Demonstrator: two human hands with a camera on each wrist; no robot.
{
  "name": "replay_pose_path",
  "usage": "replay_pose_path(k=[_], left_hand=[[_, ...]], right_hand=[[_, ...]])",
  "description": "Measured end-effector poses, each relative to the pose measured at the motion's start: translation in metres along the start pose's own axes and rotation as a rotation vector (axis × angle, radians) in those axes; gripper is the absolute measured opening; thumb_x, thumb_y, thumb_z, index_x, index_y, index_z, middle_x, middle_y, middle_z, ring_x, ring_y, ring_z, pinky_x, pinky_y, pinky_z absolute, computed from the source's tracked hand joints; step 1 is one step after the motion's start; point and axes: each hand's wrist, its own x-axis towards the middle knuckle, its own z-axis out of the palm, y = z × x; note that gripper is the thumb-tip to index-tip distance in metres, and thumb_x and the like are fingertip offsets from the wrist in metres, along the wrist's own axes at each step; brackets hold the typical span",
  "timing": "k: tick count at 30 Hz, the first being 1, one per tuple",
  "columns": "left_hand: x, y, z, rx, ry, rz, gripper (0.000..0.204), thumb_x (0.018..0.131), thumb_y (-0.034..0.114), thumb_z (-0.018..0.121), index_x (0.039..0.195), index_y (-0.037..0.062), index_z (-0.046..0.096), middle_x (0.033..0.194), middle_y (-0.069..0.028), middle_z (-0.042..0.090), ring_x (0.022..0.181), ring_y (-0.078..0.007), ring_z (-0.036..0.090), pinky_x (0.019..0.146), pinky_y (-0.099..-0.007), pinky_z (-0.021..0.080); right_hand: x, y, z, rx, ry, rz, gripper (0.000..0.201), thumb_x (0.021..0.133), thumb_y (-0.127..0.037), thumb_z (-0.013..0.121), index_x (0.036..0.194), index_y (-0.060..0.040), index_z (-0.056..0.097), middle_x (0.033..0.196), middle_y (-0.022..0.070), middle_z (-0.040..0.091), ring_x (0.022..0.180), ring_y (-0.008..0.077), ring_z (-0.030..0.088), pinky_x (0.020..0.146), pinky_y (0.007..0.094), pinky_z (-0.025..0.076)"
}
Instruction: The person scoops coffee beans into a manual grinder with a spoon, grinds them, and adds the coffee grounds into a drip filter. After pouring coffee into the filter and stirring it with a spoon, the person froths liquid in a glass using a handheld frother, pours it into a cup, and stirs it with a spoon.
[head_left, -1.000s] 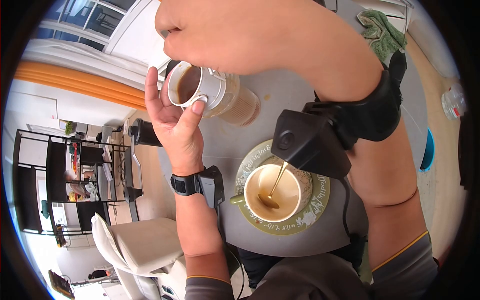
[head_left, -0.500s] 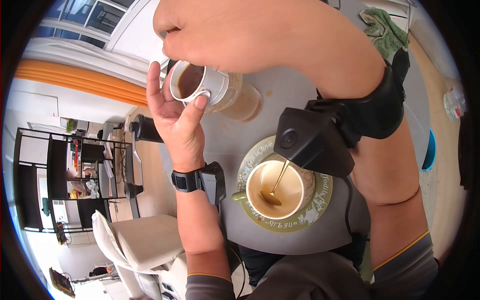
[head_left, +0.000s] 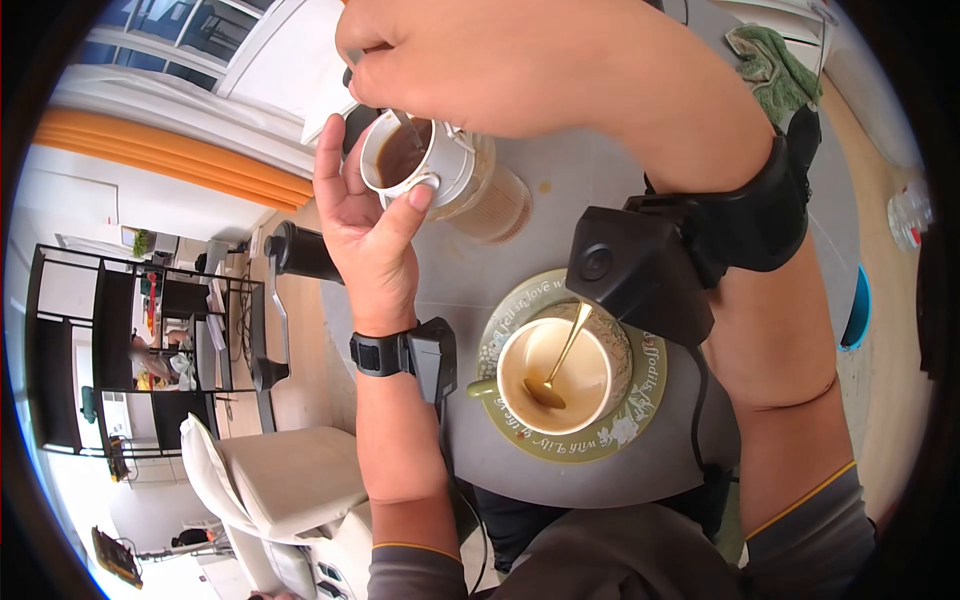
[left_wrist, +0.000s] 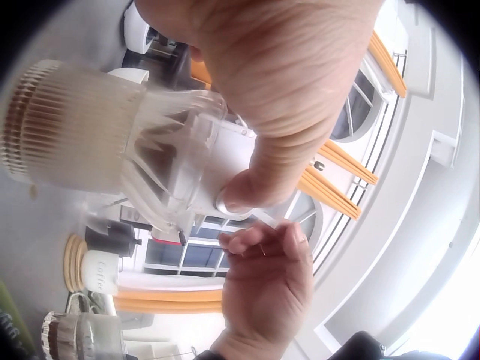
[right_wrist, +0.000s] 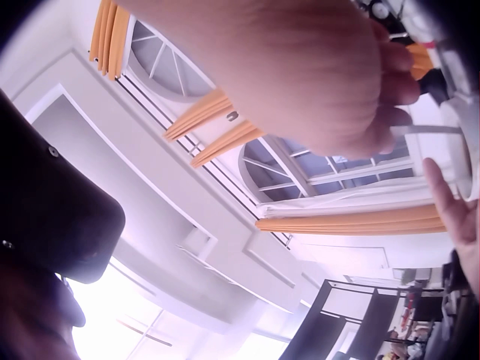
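In the head view, a white coffee dripper (head_left: 455, 165) holding dark brown liquid sits on a ribbed glass carafe (head_left: 495, 208). My left hand (head_left: 372, 235) holds the dripper, its thumb on the small side handle and its fingers spread behind the rim. Over the rim, my right hand (head_left: 460, 70) pinches a thin pale stirring stick (right_wrist: 429, 130), whose lower end dips into the liquid. Nearer to me, a cream mug (head_left: 592, 365) with a gold spoon (head_left: 566, 350) in it stands on a green lettered saucer (head_left: 640, 410).
A coffee grinder with a crank (head_left: 305, 252) stands left of the hands. A green towel (head_left: 770, 70) lies at the far right of the grey table (head_left: 600, 490). In the left wrist view, a white jar (left_wrist: 100, 271) and another glass vessel (left_wrist: 97, 337) stand nearby.
Both hands and the dripper have shifted a little to the right in the head view. The stirring stick now shows at the dripper's rim. The mug and spoon stay as they were.
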Motion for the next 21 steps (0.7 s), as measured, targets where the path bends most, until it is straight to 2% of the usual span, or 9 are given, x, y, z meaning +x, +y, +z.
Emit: replay_pose_path(k=[1,2,5,8,10,14,17,19,21], left_hand=[[0.000,-0.001,-0.001,-0.002,-0.003,-0.009,0.096,0.078,-0.006,0.081,0.158,0.0052,0.029,0.143,-0.0169,0.056,0.130,-0.0254,0.057,0.111,-0.0407,0.046],[0.000,-0.001,-0.001,-0.004,-0.006,-0.019,0.095,0.078,-0.006,0.081,0.158,0.0050,0.030,0.143,-0.0167,0.056,0.129,-0.0249,0.057,0.111,-0.0403,0.047],[-0.001,-0.005,-0.002,0.032,-0.005,-0.031,0.095,0.078,-0.004,0.082,0.157,0.0045,0.031,0.142,-0.0165,0.057,0.129,-0.0239,0.057,0.110,-0.0395,0.048],[-0.001,-0.006,-0.003,0.085,-0.018,-0.025,0.094,0.077,-0.003,0.083,0.157,0.0038,0.033,0.142,-0.0164,0.057,0.128,-0.0235,0.057,0.109,-0.0389,0.048],[0.000,-0.005,-0.004,0.130,-0.014,-0.012,0.093,0.077,-0.001,0.083,0.156,0.0030,0.035,0.141,-0.0159,0.058,0.128,-0.0234,0.058,0.110,-0.0390,0.047],[-0.001,-0.001,-0.004,0.324,-0.050,0.024,0.090,0.074,0.005,0.086,0.152,0.0024,0.042,0.138,-0.0139,0.059,0.126,-0.0234,0.057,0.111,-0.0399,0.044],[-0.001,-0.004,-0.010,0.462,-0.052,0.062,0.088,0.071,0.012,0.088,0.149,0.0044,0.048,0.134,-0.0118,0.061,0.125,-0.0238,0.055,0.112,-0.0405,0.041],[0.001,-0.006,-0.013,0.551,-0.054,0.097,0.088,0.070,0.016,0.088,0.148,0.0056,0.050,0.131,-0.0109,0.062,0.125,-0.0243,0.054,0.112,-0.0406,0.040],[0.002,-0.006,-0.013,0.592,-0.084,0.143,0.088,0.068,0.019,0.088,0.147,0.0074,0.052,0.128,-0.0096,0.062,0.126,-0.0252,0.050,0.113,-0.0410,0.039]], right_hand=[[0.004,0.006,-0.001,-0.037,-0.070,-0.116,0.019,0.082,-0.010,0.066,0.081,0.0065,0.076,0.071,0.0202,0.069,0.066,0.0311,0.070,0.067,0.0359,0.059],[0.004,0.008,0.000,-0.038,-0.070,-0.117,0.019,0.082,-0.010,0.066,0.081,0.0065,0.076,0.071,0.0202,0.069,0.066,0.0311,0.070,0.067,0.0359,0.059],[0.001,0.011,0.007,-0.175,0.078,-0.266,0.020,0.082,-0.009,0.065,0.080,0.0069,0.076,0.072,0.0215,0.069,0.066,0.0326,0.071,0.067,0.0376,0.059],[-0.002,0.008,0.007,-0.120,0.102,-0.217,0.021,0.083,-0.010,0.063,0.079,0.0073,0.075,0.073,0.0241,0.070,0.068,0.0353,0.071,0.068,0.0398,0.059],[-0.008,-0.006,0.004,0.065,0.088,0.111,0.022,0.084,-0.011,0.063,0.078,0.0074,0.074,0.075,0.0262,0.070,0.069,0.0379,0.071,0.069,0.0413,0.059],[-0.007,-0.005,0.004,-0.013,0.084,-0.022,0.023,0.084,-0.012,0.063,0.078,0.0077,0.074,0.077,0.0285,0.070,0.069,0.0401,0.071,0.068,0.0428,0.059],[0.006,0.006,0.006,0.225,-0.085,0.061,0.025,0.088,-0.014,0.061,0.084,0.0079,0.074,0.077,0.0289,0.069,0.072,0.0394,0.071,0.066,0.0433,0.057],[0.007,0.013,0.034,0.123,0.217,0.037,0.020,0.081,-0.015,0.060,0.077,-0.0010,0.074,0.077,0.0203,0.071,0.071,0.0381,0.071,0.067,0.0465,0.057],[0.008,0.012,0.034,0.089,0.193,0.077,0.020,0.081,-0.015,0.060,0.078,-0.0010,0.074,0.076,0.0206,0.071,0.069,0.0385,0.070,0.066,0.0466,0.057]])
